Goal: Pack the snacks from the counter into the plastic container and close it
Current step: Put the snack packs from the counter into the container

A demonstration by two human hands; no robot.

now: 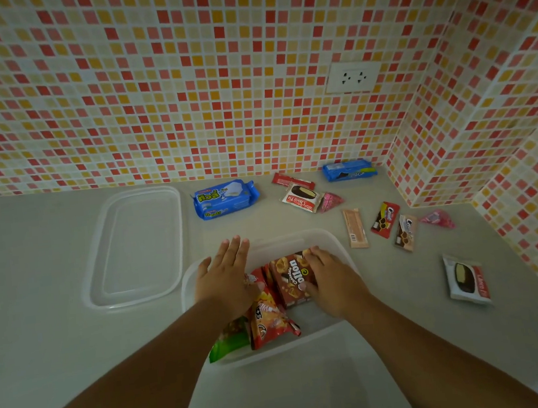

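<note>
The clear plastic container (331, 240) sits in front of me on the grey counter. Inside it lie a brown Collon box (290, 279), a red-orange chip bag (268, 317) and a green packet (228, 339). My right hand (330, 280) grips the Collon box by its right side inside the container. My left hand (224, 276) rests flat with fingers spread over the container's left part, touching the chip bag. The clear lid (132, 244) lies on the counter to the left.
Loose snacks lie on the counter: a blue wafer pack (224, 199), a blue Oreo pack (347, 169), two Choco Pie packs (302, 197) (466, 279), a red bar (292, 181), several small packets (385, 219) and pink pouches (437, 218). Tiled walls stand behind and right.
</note>
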